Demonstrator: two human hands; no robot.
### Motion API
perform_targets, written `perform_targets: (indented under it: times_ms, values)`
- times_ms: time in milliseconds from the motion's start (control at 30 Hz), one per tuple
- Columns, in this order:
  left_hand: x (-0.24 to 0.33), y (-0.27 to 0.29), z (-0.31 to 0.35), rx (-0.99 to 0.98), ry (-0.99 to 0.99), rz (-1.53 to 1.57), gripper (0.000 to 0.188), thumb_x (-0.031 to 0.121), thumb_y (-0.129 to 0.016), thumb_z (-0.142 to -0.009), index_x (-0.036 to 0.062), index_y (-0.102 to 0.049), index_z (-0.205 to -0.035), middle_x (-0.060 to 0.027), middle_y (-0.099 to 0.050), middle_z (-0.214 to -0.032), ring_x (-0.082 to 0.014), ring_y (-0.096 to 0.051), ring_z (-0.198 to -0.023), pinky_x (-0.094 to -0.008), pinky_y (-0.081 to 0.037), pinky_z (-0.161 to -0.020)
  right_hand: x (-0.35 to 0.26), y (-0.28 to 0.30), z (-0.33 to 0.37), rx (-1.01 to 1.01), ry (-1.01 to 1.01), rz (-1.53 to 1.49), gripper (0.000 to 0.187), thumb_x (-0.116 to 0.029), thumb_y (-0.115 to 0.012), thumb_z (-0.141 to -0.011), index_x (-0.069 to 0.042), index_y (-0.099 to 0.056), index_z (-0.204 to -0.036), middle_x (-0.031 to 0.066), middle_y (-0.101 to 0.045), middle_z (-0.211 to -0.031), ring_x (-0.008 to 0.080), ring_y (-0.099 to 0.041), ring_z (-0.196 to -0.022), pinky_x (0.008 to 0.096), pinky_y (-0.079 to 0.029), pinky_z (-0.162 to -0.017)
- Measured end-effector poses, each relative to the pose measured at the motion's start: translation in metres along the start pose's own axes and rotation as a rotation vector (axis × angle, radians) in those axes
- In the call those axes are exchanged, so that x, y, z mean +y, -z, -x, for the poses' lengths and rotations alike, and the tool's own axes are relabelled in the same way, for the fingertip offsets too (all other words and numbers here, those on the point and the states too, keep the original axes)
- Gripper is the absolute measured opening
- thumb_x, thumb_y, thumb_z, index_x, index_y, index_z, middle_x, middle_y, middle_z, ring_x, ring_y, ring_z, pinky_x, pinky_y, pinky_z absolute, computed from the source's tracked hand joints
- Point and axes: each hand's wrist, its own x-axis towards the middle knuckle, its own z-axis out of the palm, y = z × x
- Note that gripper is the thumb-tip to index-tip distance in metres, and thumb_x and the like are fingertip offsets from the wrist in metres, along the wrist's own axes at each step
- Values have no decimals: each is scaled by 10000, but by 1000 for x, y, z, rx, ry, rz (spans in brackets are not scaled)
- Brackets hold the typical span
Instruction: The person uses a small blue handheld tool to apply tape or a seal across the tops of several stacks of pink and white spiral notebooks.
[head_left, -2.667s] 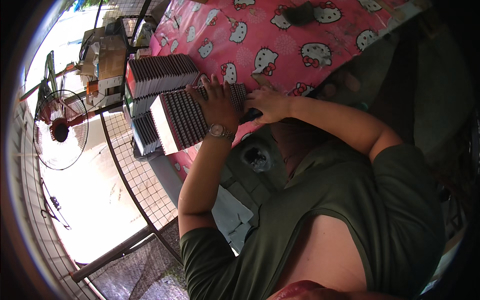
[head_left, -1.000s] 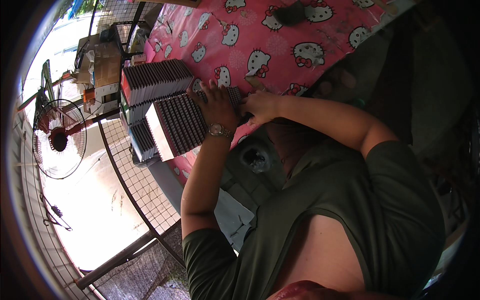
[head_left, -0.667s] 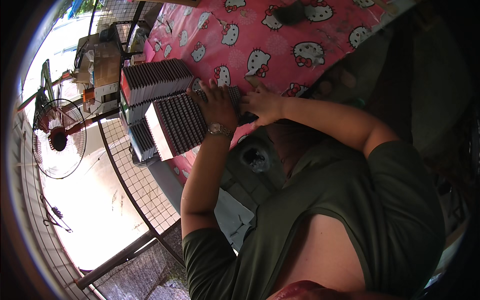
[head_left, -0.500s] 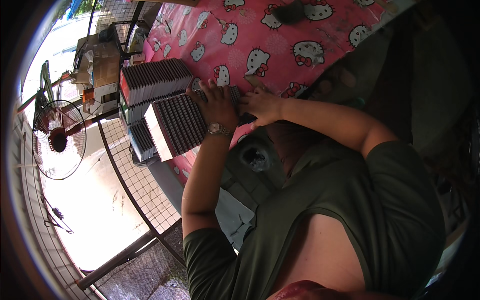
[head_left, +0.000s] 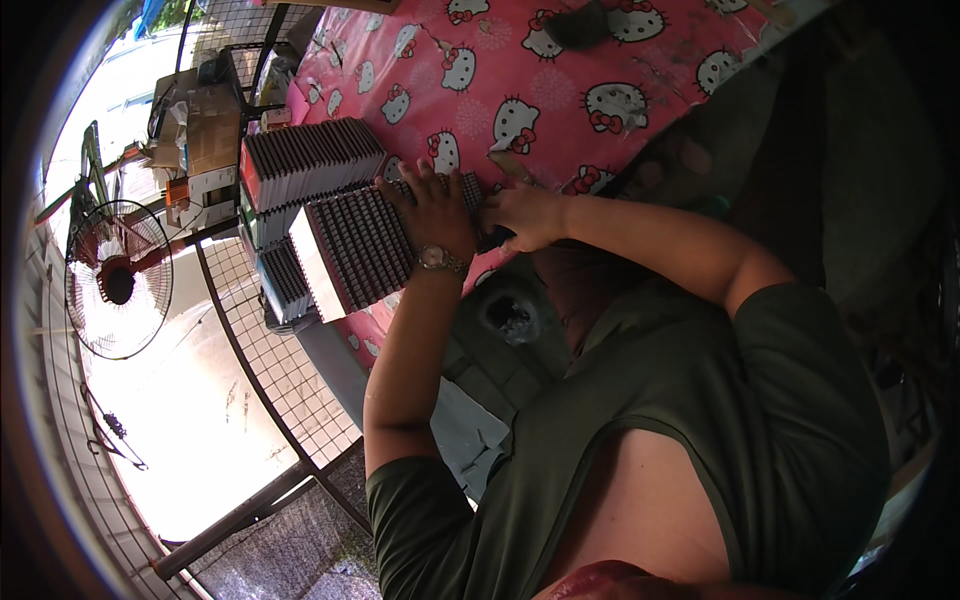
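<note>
A long row of spiral-bound notebooks [head_left: 365, 245] stands on the table with its dark coil bindings turned up and a pale cover at its left end. My left hand [head_left: 437, 212], with a watch on the wrist, lies over the row's right part, fingers spread across the bindings. At the row's right end, my right hand [head_left: 530, 215] has bent fingers and thumb around the dark end notebook [head_left: 490, 238]; its fingertips are partly hidden. Behind the row, more notebooks [head_left: 315, 155] with dark spines are stacked, and a blue-edged group [head_left: 285, 280] sits at the left.
A pink tablecloth with cartoon cats [head_left: 550, 95] covers the table; a dark object [head_left: 578, 28] lies at its far side. Left of the table are a standing fan [head_left: 118, 280], a wire mesh panel [head_left: 270, 350] and cardboard boxes [head_left: 212, 130]. A clear plastic bag [head_left: 512, 318] is below the near edge.
My right hand's fingers have shifted slightly at the row's end. My left hand and the notebooks stay nearly in place.
</note>
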Motion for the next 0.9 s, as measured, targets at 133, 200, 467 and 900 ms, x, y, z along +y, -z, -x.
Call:
perform_targets:
  times_ms: [133,200,467,900]
  values:
    - [1,-1,0,-19,-11,-8,636,548,-559,-823,181,-551,-1342,-240,-437,-1443,-469,-323,-1377,-806,-50,-1030,-9,-1,5,69,-25,125,496,-353,-769,-741,-117,-587,-1137,71,-573,-1141,292,-546,-1170,531,-343,-1045]
    - [0,-3,0,3,-9,16,634,546,-563,-819,180,-557,-1336,-242,-438,-1442,-470,-323,-1377,-808,-48,-1029,-11,-1,6,67,-40,127,525,-365,-773,-731,-123,-582,-1156,73,-561,-1145,292,-531,-1182,531,-335,-1046]
    - [0,2,-1,-3,-8,48,629,545,-587,-804,174,-574,-1312,-248,-440,-1437,-471,-306,-1386,-804,-49,-1031,-3,-9,-2,46,1,125,504,-364,-768,-740,-137,-604,-1159,53,-572,-1153,276,-540,-1173,519,-341,-1031]
    - [3,0,-2,-3,-16,29,627,507,-577,-820,173,-546,-1350,-273,-424,-1438,-500,-297,-1382,-806,-29,-1028,-11,7,5,77,20,298,542,-397,-785,-712,-155,-609,-1163,52,-572,-1153,258,-525,-1163,516,-306,-1066]
